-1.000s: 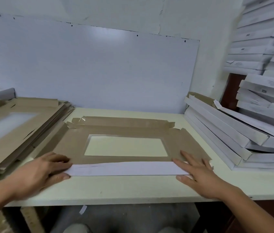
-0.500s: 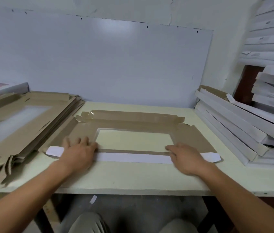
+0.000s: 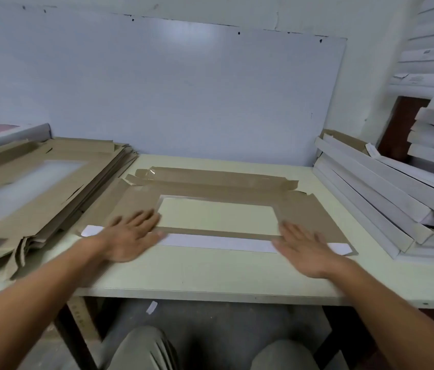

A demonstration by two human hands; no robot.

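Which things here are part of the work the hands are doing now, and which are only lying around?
In the job:
left hand, flat on the folded white flap
right hand, flat on the same flap
cardboard blank with a window

Lying about:
pile of flat blanks, left
stacked white boxes, right
white board behind
paper scrap on the floor

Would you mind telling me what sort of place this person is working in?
Probably a small packaging or box-assembly workshop: a flat windowed cardboard blank lies on the worktable, more blanks are piled at left, and folded white boxes are stacked at right.
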